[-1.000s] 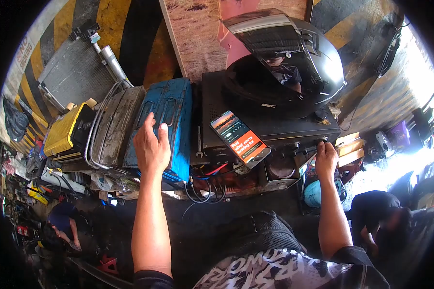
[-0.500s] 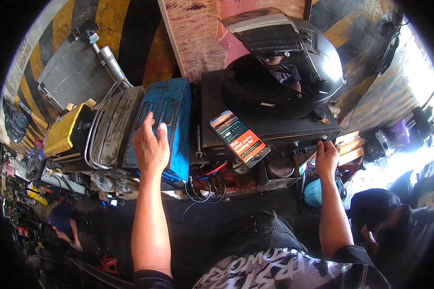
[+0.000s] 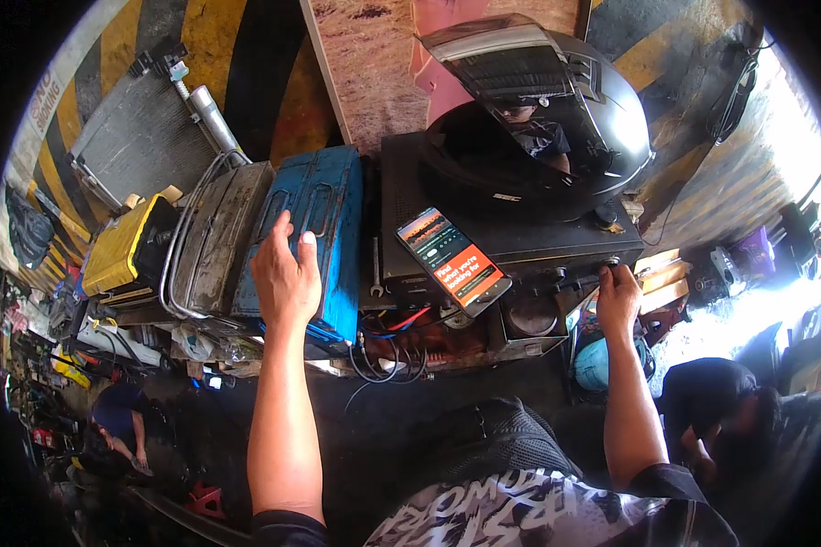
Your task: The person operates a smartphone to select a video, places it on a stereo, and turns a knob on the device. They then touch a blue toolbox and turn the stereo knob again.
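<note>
Over the front of a blue metal toolbox, my left hand is open, its fingers stretched forward and nothing in it. My right hand has its fingers closed on a small knob at the right end of the front panel of a black amplifier-like box. A smartphone with an orange and dark screen overlaps the front edge of this box, between my hands. On top of the box rests a black helmet with its visor raised.
Left of the toolbox stand a worn grey metal box and a yellow-lidded container. A wrench lies beside the black box. Cables hang below. People bend low at the left and right.
Both my hands, the phone and the helmet stay where they were. The person at the lower left has shifted an arm slightly.
</note>
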{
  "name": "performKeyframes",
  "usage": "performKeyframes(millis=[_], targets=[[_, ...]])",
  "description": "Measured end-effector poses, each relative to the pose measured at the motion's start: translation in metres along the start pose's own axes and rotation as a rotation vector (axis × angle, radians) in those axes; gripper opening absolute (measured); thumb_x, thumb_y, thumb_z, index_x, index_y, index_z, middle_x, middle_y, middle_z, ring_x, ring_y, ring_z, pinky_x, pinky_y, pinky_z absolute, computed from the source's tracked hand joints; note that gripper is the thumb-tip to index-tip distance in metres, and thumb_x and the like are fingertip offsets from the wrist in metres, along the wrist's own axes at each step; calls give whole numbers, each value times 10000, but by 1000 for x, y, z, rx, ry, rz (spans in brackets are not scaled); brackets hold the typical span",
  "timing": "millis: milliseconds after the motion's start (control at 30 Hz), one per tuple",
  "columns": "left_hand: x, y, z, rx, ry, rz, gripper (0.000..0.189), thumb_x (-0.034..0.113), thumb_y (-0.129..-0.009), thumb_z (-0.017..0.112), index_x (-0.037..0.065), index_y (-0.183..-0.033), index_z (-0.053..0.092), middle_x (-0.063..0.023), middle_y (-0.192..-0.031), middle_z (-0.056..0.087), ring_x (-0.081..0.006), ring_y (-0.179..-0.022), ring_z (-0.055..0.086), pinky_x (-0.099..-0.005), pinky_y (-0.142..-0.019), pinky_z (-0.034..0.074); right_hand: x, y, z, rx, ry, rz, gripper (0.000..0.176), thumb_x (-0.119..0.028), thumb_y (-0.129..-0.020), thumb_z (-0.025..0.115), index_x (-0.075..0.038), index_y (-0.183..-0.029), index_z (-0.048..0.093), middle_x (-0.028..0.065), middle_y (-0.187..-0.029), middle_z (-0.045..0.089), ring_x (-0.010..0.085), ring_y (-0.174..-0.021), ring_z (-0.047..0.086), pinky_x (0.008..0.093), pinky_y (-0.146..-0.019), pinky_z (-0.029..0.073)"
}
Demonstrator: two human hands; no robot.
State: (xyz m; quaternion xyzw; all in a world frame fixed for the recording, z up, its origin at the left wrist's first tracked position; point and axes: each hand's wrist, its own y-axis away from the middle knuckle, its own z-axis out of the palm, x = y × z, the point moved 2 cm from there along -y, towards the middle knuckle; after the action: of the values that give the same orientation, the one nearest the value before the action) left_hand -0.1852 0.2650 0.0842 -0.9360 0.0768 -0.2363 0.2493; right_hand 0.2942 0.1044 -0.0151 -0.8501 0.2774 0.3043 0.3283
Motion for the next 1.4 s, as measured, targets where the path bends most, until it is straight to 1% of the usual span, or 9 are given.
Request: performKeyframes(millis=[100, 200, 400, 600, 700, 800, 1100, 1200, 1400], targets=[[-1, 0, 1, 6, -8, 5, 554, 430, -1069, 446, 56, -1477, 481, -188, -1366, 631, -372, -1298, 558, -497, -1156, 336, 8, -2, 6, 9, -13, 21, 315, -264, -994, 635, 25, -868, 628, 230, -704, 614, 407, -658, 591, 494, -667, 460], [-1, 0, 1, 9, -12, 6, 555, 433, -1070, 444, 59, -1478, 481, -189, -1368, 630, -372, -1301, 556, -497, -1157, 335, 11, -2, 8, -18, 2, 29, 369, -296, -1020, 589, 30, -848, 603, 250, -698, 591, 433, -659, 581, 516, -654, 435], [-3, -1, 2, 2, -4, 7, 565, 442, -1072, 438, 60, -1487, 474, -192, -1379, 623, -371, -1310, 550, -493, -1164, 329, 12, -2, 9, -8, 33, 16, 398, -306, -1040, 547, 30, -832, 587, 272, -712, 581, 486, -698, 567, 527, -651, 426], [-2, 0, 1, -2, -2, 6, 573, 451, -1072, 433, 62, -1490, 471, -192, -1380, 622, -370, -1310, 551, -494, -1166, 325, 7, -1, 6, -16, 43, 22, 388, -306, -1031, 582, 28, -835, 584, 256, -691, 571, 438, -650, 555, 509, -641, 429], [-1, -1, 1, -3, 4, 4, 574, 452, -1073, 432, 62, -1492, 468, -193, -1379, 622, -369, -1308, 552, -495, -1168, 324, -1, 1, 2, -1, 50, -17, 381, -306, -1021, 605, 25, -834, 587, 246, -683, 568, 409, -631, 548, 499, -637, 429], [0, 0, 0, -3, -1, -3, 571, 451, -1073, 433, 65, -1492, 466, -191, -1381, 621, -369, -1308, 551, -494, -1171, 321, -1, 1, 2, 13, 41, -25, 381, -308, -1018, 610, 21, -830, 588, 244, -678, 567, 402, -624, 547, 498, -633, 429], [0, 0, 0, -1, -4, -6, 542, 411, -1066, 464, 67, -1485, 475, -184, -1378, 624, -365, -1313, 546, -491, -1172, 321, 10, -2, 8, -26, 28, 54, 392, -308, -1033, 575, 21, -823, 575, 248, -672, 558, 435, -628, 524, 501, -627, 424], [0, 0, 0, 5, 0, -3, 538, 403, -1064, 469, 61, -1480, 479, -186, -1372, 628, -366, -1307, 552, -490, -1170, 325, 4, -1, 4, -11, 51, 5, 386, -305, -1030, 587, 20, -821, 573, 247, -674, 559, 426, -624, 517, 496, -628, 424], [1, 0, 0, 4, -4, -3, 552, 420, -1067, 454, 57, -1482, 477, -189, -1374, 628, -367, -1308, 555, -492, -1170, 325, 6, -1, 4, -21, 11, 18, 363, -300, -1020, 613, 19, -848, 601, 238, -687, 573, 389, -627, 547, 483, -638, 438]])
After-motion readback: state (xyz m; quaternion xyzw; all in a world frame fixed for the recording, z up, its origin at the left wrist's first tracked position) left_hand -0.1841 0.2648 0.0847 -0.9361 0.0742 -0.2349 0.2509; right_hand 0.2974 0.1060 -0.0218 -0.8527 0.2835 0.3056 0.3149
